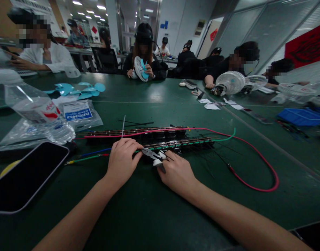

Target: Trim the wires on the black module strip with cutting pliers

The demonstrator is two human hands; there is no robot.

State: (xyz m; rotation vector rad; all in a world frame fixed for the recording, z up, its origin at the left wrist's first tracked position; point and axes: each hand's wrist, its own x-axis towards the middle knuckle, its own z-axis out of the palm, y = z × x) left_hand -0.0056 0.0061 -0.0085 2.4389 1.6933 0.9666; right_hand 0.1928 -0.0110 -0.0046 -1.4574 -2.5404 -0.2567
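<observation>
My right hand [178,170] is closed around the white-gripped handles of a pair of pliers [150,153], whose metal jaws point left. Thumb and fingers of my left hand [124,157] come together just at the jaw tips; what they pinch is hidden. Both hands are at the near side of a long black strip assembly [186,143] with a green wire [222,140] along it. A similar strip [173,129] lies behind, with a red cable [259,150] over it that loops to the right. A thin pale strip [123,125] stands up behind my left hand.
At left lie a phone [31,174], a water bottle [39,111], a plastic bag with a blue label [77,111] and blue fan blades [84,90]. Black cable pieces are scattered near the strips. Across the green table [149,223], several people handle fan parts; a blue tray [303,116] is at right.
</observation>
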